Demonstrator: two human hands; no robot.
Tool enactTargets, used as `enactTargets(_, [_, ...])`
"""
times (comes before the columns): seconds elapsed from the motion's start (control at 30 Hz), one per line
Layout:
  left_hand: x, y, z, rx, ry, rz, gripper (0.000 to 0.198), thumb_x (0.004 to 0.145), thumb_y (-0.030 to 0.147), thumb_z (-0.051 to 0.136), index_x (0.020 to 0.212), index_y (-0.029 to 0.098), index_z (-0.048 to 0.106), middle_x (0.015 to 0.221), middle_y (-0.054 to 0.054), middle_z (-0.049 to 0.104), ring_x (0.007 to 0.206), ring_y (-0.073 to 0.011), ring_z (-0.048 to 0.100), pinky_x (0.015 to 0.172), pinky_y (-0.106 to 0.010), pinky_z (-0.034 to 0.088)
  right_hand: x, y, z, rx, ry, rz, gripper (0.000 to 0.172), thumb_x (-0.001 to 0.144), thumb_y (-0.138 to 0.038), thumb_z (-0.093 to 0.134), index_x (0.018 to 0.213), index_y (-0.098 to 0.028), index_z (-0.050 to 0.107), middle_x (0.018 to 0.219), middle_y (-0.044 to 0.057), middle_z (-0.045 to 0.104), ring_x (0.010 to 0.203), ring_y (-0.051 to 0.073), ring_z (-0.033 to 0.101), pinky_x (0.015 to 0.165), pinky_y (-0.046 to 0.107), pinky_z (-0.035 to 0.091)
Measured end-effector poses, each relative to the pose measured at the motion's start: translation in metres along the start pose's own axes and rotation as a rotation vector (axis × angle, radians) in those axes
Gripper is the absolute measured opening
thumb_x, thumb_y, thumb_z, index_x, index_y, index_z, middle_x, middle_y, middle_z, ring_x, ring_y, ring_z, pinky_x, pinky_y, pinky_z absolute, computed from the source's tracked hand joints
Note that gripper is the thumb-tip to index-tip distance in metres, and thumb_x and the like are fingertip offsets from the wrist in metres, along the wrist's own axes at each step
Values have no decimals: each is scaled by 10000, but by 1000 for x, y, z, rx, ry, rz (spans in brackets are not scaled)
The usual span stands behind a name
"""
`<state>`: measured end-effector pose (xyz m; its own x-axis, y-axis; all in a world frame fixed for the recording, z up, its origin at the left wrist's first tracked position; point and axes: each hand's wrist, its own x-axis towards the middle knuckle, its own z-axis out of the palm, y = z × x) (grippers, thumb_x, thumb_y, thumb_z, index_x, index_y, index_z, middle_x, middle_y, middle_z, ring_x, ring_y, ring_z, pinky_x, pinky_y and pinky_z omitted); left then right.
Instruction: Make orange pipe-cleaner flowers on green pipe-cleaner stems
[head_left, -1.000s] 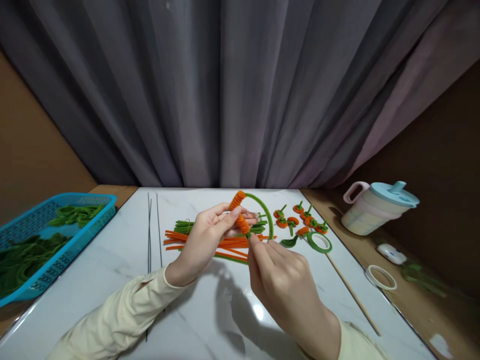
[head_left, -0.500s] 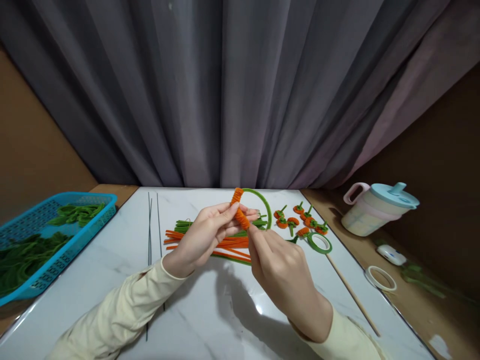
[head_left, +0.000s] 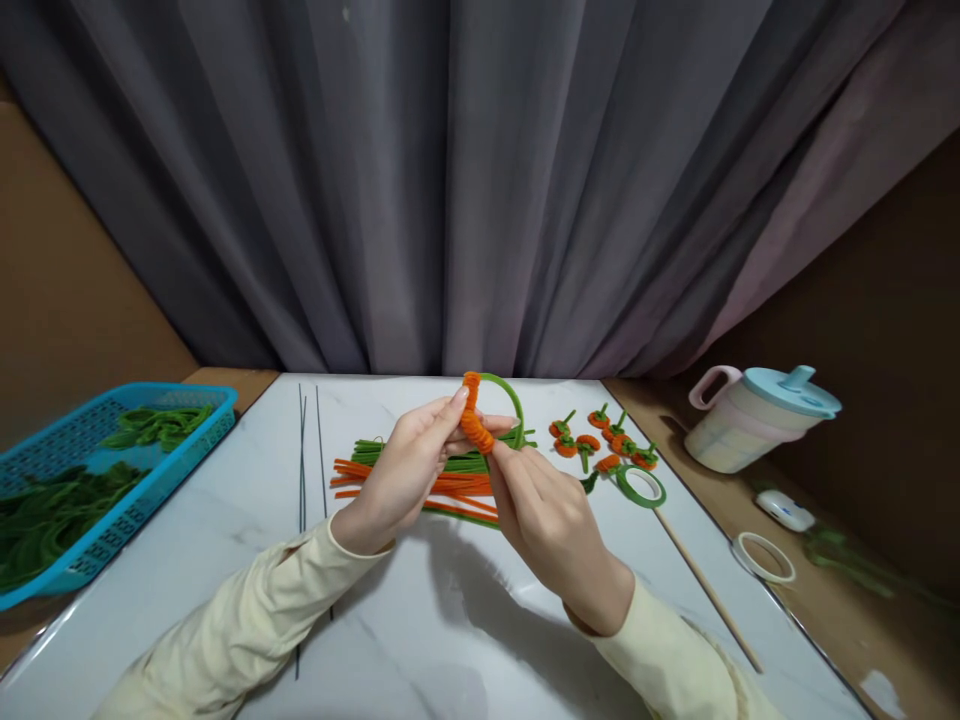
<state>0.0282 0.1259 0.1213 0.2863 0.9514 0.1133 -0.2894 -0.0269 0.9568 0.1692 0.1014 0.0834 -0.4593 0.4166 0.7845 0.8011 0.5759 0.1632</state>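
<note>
Between both hands is an orange coil of pipe cleaner point(head_left: 475, 428), bent into a curve, with a green pipe cleaner point(head_left: 513, 393) arching out from its upper end. My left hand point(head_left: 409, 455) pinches the coil between thumb and fingers. At the coil's lower end, my right hand point(head_left: 551, 515) is closed with its fingertips on the end, where the green strand seems to come out. Beneath the hands lie orange pipe cleaners point(head_left: 457, 485) and a bundle of green pipe cleaners point(head_left: 367, 450). Several small orange-and-green pipe cleaner pieces point(head_left: 589, 444) lie to the right.
A blue basket point(head_left: 214, 425) with green leafy pieces stands left, near thin dark wires point(head_left: 320, 450). Rightward are a green tape roll point(head_left: 654, 497), a wooden stick point(head_left: 709, 590), a white tape roll point(head_left: 742, 545), a white case point(head_left: 784, 510) and a lidded jug point(head_left: 724, 435).
The orange coil has gone from nearly straight to curved. My right hand has moved slightly left and up, and the green arch has become smaller.
</note>
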Motion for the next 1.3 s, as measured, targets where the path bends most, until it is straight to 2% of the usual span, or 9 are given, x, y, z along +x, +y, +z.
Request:
enactTargets(0.17, [-1,1,1,1,-18,5,400,857,472,501,857,110,671,933,-112,712,923,-227,644,852,-316,447,2,0,3,106,46,47,162,893,-59,420,846,-91,572,603,32,521,549,138,447,516,268,348])
enactTargets(0.33, [-1,6,-1,-9,-68,67,317,857,402,535,890,121,678,997,-106,699,998,-235,614,901,-325,426,2,12,3,307,-9,110,193,925,-93,378,878,-123,563,672,39,561,611,131,508,568,243,406])
enactTargets(0.5, [-3,7,-1,-10,-164,106,237,865,259,526,1012,138,668,1143,-91,643,1120,-236,542,984,-323,369,5,19,-3,191,-27,79,221,904,-58,369,877,-102,585,613,26,502,567,134,437,536,246,373])
enactTargets(0.63, [-3,4,0,-22,-138,108,226,852,196,518,1011,136,666,1121,-80,652,1124,-235,540,990,-321,366,5,16,-7,155,-59,54,227,892,-39,367,875,-94,587,646,47,529,608,138,454,566,240,378])
enactTargets(0.83, [-3,4,0,-81,-116,78,208,851,226,503,910,122,673,1056,-89,674,1091,-246,561,943,-317,396,4,15,-6,175,-92,66,210,900,-57,378,890,-106,582,654,46,550,616,138,486,570,238,389])
enactTargets(1.03, [-2,5,0,-49,-83,58,222,872,338,528,809,158,642,857,-37,700,964,-197,620,891,-291,418,5,14,-6,241,-59,65,201,903,-65,395,824,-126,569,659,41,561,614,128,514,566,231,402])
enactTargets(1.2, [-3,4,-1,-103,-145,21,283,890,351,500,805,145,674,909,-74,701,1078,-244,581,930,-334,405,4,12,-3,284,-1,72,192,906,-83,419,794,-121,569,612,24,517,565,118,469,536,238,386])
enactTargets(1.3, [-3,5,-2,-135,-175,15,275,891,327,500,804,149,690,929,-71,702,1145,-262,539,974,-353,374,3,9,-2,320,-1,81,190,902,-72,421,802,-127,573,656,43,558,613,130,513,573,248,420])
